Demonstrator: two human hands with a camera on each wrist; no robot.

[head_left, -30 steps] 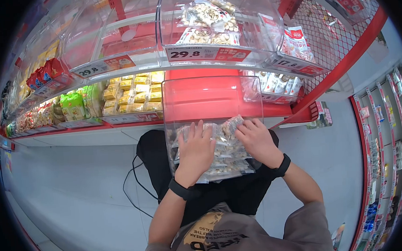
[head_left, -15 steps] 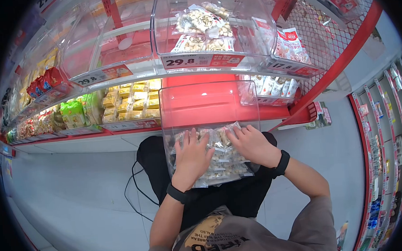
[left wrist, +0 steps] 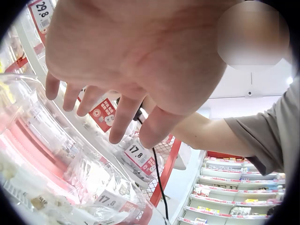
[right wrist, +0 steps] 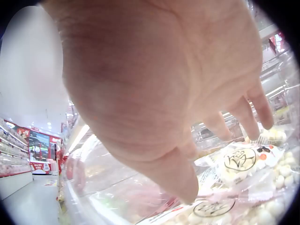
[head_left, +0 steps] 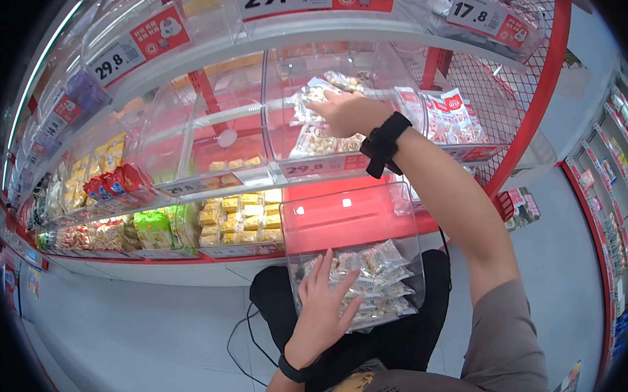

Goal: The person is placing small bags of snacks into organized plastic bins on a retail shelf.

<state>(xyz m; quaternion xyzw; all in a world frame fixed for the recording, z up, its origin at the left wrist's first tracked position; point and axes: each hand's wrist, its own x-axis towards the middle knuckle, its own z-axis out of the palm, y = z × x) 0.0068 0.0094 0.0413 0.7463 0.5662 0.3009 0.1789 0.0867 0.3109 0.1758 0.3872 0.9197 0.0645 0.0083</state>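
Note:
A clear bin (head_left: 350, 201) rests on the person's lap, its near part filled with rows of clear snack bags (head_left: 385, 263). The left hand (head_left: 321, 310) lies over the bags' left side, fingers spread and fairly straight. Up in the shelf bin marked 29.8, the right hand (head_left: 352, 114) reaches over white snack bags (head_left: 314, 139). In the right wrist view its fingers (right wrist: 243, 115) extend above a bag with a round black print (right wrist: 239, 160), not curled round it. The left wrist view shows the left palm (left wrist: 136, 56) with fingers apart.
Yellow packets (head_left: 240, 217) and green packets (head_left: 152, 229) stand in lower shelf bins to the left. Pink-and-white bags (head_left: 455, 117) fill the bin at right, beside red-framed mesh (head_left: 508, 30). A black cable (head_left: 229, 346) lies on the floor at left.
The right hand has left the lap bin and moved up into the shelf bin. The left hand stays on the bagged snacks. The head view has shifted, showing more of the upper shelf.

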